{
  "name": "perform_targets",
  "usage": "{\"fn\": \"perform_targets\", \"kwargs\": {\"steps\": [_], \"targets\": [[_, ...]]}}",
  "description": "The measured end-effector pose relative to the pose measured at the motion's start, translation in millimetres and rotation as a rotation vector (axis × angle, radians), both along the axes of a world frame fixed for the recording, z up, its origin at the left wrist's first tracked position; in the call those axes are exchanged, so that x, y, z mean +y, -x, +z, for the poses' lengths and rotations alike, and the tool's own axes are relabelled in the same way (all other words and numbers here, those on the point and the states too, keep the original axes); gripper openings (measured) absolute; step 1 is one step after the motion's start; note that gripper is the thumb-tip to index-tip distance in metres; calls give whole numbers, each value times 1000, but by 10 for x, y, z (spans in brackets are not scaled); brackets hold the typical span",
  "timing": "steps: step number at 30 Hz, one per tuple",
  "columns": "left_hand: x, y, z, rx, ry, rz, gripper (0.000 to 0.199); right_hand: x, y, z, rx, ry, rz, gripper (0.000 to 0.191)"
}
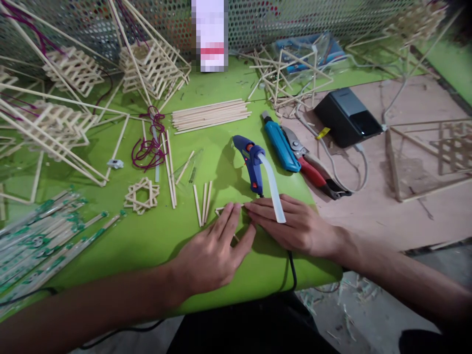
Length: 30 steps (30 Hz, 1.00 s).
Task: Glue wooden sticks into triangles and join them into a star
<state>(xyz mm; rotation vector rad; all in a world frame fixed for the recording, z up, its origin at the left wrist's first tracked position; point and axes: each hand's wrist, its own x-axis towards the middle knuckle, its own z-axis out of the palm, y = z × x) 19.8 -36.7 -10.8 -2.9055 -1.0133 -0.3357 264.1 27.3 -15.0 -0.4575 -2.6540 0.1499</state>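
My left hand [216, 248] rests low over the green table, fingers stretched forward and thumb bent toward the right. Beneath it, short wooden sticks [236, 238] show in part, held between thumb and fingers. From the other side my right hand [295, 223] reaches in, its fingers together and their tips at the sticks' right end. How the sticks join is hidden by the hands. Just beyond stands a blue glue gun [253, 164] with a small red light on. Its long clear glue stick [273, 189] curves down in front of my right hand.
Three loose short sticks [204, 204] and a star-shaped stick ring [141, 195] lie to the left. Wrapped chopsticks [44, 241] fill the left edge. Behind are a stick bundle [210, 116], purple cord [151, 147] and stick frames [151, 69]. A blue cutter [282, 145] and pruning shears [313, 169] lie right.
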Motion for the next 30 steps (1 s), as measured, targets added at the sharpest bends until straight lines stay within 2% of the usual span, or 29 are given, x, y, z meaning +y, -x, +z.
{"fn": "perform_targets", "kwargs": {"steps": [16,21,27,30], "targets": [[-4,-6,-2,4,-7,1,60,6,-2,6,14,13,-9,23],[-7,0,-28,2,-19,5,61,18,-42,-6,69,-34,-100,26],[-5,-1,-37,-1,-29,-7,60,22,-71,-9,73,-98,-204,19],[-2,-1,-29,4,-28,-11,60,22,-70,-14,65,-98,-218,18]]}}
